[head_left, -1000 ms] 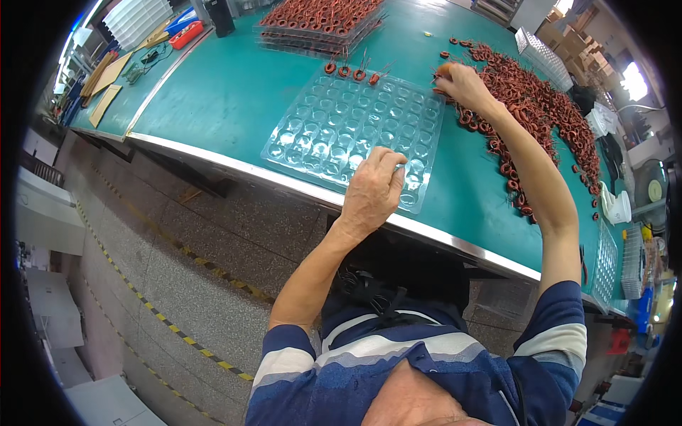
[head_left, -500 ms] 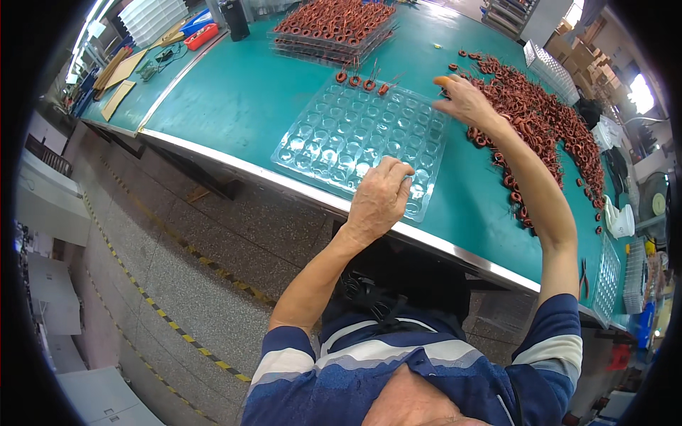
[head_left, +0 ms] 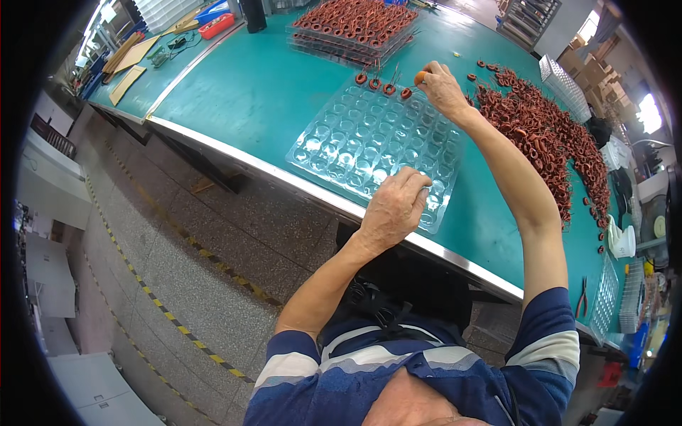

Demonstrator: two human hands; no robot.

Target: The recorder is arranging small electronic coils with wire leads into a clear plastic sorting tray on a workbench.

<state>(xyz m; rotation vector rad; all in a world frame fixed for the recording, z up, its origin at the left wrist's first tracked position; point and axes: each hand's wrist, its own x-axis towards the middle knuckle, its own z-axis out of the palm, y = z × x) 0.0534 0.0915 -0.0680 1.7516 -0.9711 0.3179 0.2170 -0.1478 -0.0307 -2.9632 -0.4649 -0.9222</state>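
Note:
A clear plastic tray (head_left: 341, 145) with rows of round pockets lies at the table's front edge. Along its far edge sit several copper-wound ring coils (head_left: 374, 84) with wire leads upward. My right hand (head_left: 442, 92), an orange cover on one fingertip, is closed at the far right of that row, its fingertips pinching the leads of the rightmost coil (head_left: 406, 93). Over the tray's near right part rests my left hand (head_left: 394, 206), fingers curled and thumb against them; what they hold, if anything, is hidden.
A large heap of loose coils (head_left: 529, 128) spreads to the right of the tray. Stacked trays full of coils (head_left: 352, 32) stand at the back. Pliers (head_left: 582, 297) and another clear tray (head_left: 604, 298) lie at the right edge. A red bin (head_left: 216, 26) is at the far left.
My right hand has moved left from beside the heap to the rightmost coil in the row, and that coil is turned more upright. My left hand stays on the tray. The view has shifted slightly.

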